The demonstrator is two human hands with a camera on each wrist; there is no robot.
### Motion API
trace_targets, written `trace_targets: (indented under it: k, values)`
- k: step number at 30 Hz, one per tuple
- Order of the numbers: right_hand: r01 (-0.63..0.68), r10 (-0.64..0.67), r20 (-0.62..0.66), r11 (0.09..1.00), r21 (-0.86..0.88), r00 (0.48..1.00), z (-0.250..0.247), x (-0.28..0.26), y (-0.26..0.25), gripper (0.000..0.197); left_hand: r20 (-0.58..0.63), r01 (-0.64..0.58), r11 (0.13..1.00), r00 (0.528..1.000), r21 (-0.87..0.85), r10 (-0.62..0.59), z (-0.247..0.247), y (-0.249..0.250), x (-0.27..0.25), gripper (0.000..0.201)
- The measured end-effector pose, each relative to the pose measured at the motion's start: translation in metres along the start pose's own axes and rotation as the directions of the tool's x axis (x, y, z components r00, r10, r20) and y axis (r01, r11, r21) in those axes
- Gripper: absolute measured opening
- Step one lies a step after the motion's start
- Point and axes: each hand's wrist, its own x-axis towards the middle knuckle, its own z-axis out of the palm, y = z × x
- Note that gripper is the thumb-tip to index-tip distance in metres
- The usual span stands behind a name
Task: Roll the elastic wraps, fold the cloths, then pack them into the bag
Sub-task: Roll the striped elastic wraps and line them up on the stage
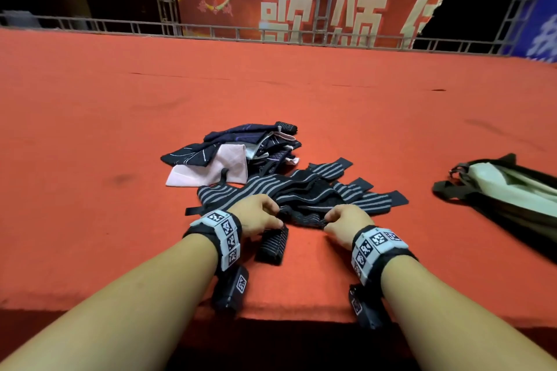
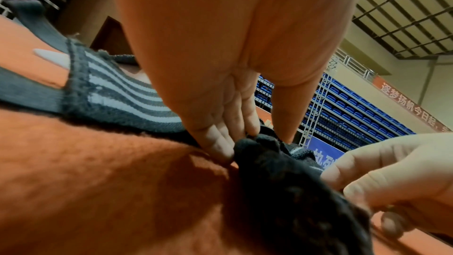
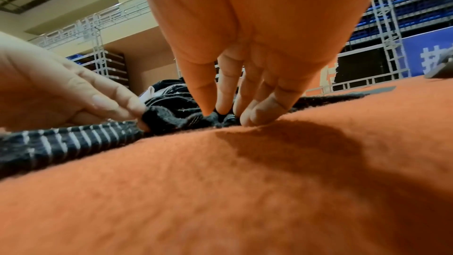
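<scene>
Person stands at the near edge of a red felt-covered surface (image 1: 90,117), both forearms out, marker bands on the wrists. Tangle of black, grey-striped elastic wraps (image 1: 304,190) lies close to the near edge, about mid-width; just behind it, touching, a loose heap of cloths (image 1: 241,147), dark blue ones and a pale pink one, none folded. One striped wrap section (image 1: 271,245) lies just below the left hand, bunched or partly rolled; cannot tell which. Bag (image 1: 506,187), dark with a pale lining showing, sits well apart toward the right edge, mouth apparently open. Left hand (image 1: 257,214) pinches the near rim of a wrap between thumb and fingertips (image 2: 218,143); right hand (image 1: 346,220) pinches the same rim a little further along, fingertips (image 3: 255,113) pressing it down to the felt. Reads as the very start of rolling: one end being gathered, no tight coil visible. Nothing packed that I can see. To do this step well, my judgement: first draw this one wrap free of the tangle and lay it straight, or the others will drag along. Turn the end over squarely, keep both hands level so the edges stack, hold light tension against the stretch. Felt probably grips the fabric, so lift slightly when rolling forward.
</scene>
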Motion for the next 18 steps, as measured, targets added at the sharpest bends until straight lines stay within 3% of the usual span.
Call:
trace_targets:
  k: [3,9,11,13,15,18]
  values:
    - [0.073,-0.069,0.048,0.993,-0.089,0.996,0.001,0.002,-0.005,0.033,0.014,0.006,0.999,1.000,-0.044,-0.005,0.001,0.002,0.004,0.033]
    - [0.124,-0.121,0.029,0.978,-0.166,0.992,0.009,0.020,-0.015,0.075,0.093,-0.080,0.996,0.992,-0.029,0.083,-0.003,0.009,0.011,0.075]
    - [0.124,-0.125,0.012,0.962,-0.244,0.992,0.009,0.024,-0.016,0.069,0.089,-0.105,0.994,0.990,-0.008,0.106,-0.004,0.011,0.013,0.079]
    - [0.126,-0.146,-0.046,0.946,-0.299,0.988,0.006,0.028,-0.016,0.051,0.063,-0.115,0.993,0.992,0.030,0.113,-0.006,0.012,0.016,0.078]
    - [0.122,-0.155,-0.088,0.945,-0.302,0.984,0.002,0.029,-0.018,0.035,0.026,-0.130,0.987,0.991,0.094,0.128,-0.010,0.012,0.019,0.076]
    - [0.125,-0.157,-0.116,0.963,-0.239,0.981,-0.005,0.032,-0.020,0.028,-0.037,-0.149,0.969,0.987,0.194,0.159,-0.016,0.014,0.020,0.074]
